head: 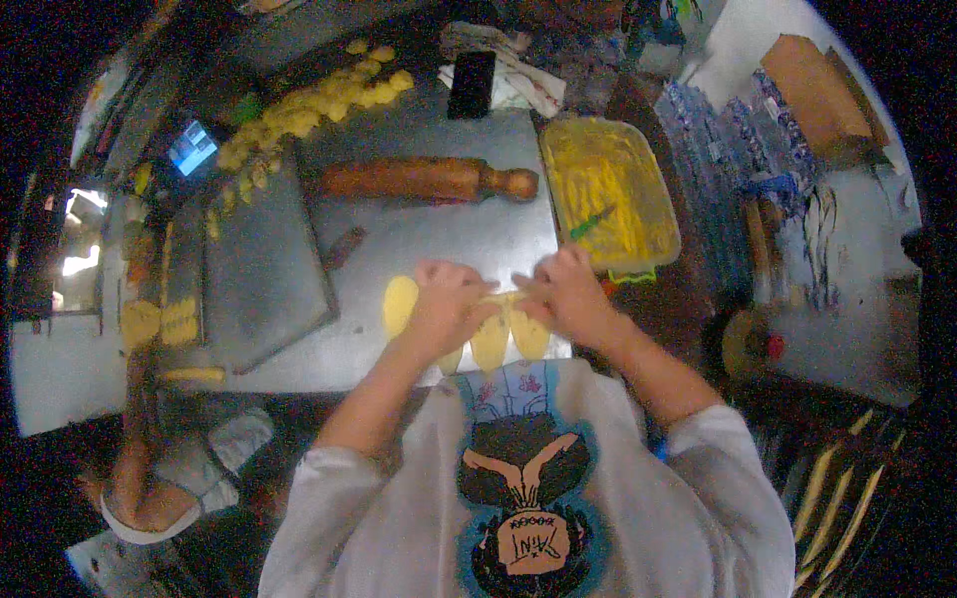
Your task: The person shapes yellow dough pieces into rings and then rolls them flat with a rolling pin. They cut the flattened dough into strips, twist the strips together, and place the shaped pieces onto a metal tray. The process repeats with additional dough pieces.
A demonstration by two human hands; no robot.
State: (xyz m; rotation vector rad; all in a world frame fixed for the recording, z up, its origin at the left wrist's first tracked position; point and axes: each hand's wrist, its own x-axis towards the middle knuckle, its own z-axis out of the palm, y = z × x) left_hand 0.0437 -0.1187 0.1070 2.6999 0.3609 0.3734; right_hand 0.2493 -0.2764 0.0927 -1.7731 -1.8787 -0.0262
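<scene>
Several flat yellow dough ovals lie on the metal worktop close to my body. My left hand and my right hand bend over the top ends of a dough oval and of another dough oval to its right. Fingers of both hands touch or pinch the dough's upper edge; blur hides the exact grip. A separate dough oval lies just left of my left hand. Beyond the hands rests a wooden rolling pin.
Right of the worktop stands a plastic tub with yellow filling and a green-handled utensil. Yellow dough pieces line the back left, near a metal tray. A phone lies on cloth. Another person's arm is at left.
</scene>
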